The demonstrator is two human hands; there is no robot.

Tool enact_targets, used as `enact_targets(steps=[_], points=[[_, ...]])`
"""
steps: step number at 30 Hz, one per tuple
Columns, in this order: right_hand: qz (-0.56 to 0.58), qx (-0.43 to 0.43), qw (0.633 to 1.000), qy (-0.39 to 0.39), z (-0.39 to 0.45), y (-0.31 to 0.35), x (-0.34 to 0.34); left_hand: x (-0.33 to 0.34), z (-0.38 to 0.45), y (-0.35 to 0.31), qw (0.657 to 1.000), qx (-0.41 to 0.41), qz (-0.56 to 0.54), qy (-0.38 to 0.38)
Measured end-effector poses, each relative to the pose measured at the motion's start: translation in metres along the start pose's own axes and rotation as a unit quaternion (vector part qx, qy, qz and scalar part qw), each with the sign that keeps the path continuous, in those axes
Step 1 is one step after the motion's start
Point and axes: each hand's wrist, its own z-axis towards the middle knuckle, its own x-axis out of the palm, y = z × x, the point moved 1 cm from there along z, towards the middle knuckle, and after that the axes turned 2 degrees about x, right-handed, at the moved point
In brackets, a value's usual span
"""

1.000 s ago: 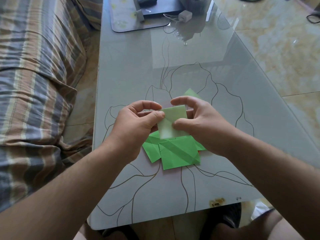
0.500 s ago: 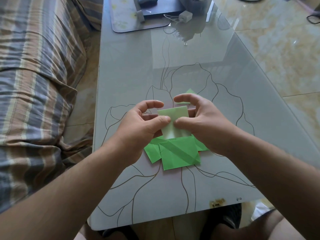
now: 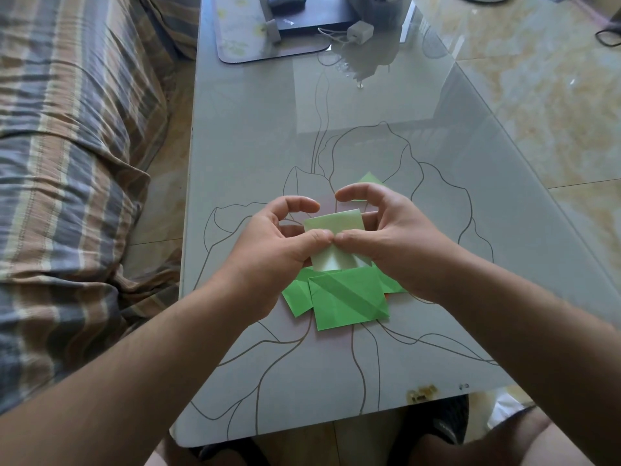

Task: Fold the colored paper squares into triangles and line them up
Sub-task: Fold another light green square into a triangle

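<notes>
Above the table (image 3: pixel 255 136), both the left hand (image 3: pixel 268 253) and right hand (image 3: pixel 386 240) pinch one pale square (image 3: pixel 336 223), seemingly mid-fold, while a stack (image 3: pixel 346 297) awaits and one triangle (image 3: pixel 369 179) lies beyond, so most work remains.

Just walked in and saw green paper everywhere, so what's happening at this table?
A person is folding paper. Both the left hand and the right hand pinch a pale green sheet, thumbs meeting at its middle, held just above a loose pile of brighter green squares on the glass table. One folded green piece lies beyond the hands.
</notes>
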Motion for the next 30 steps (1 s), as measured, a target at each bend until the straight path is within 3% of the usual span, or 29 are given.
enact_targets(steps=[30], points=[[-0.025, -0.019, 0.999, -0.019, 0.000, 0.002, -0.001, -0.015, 0.009, -0.005, 1.000, 0.001, 0.012, -0.016]])
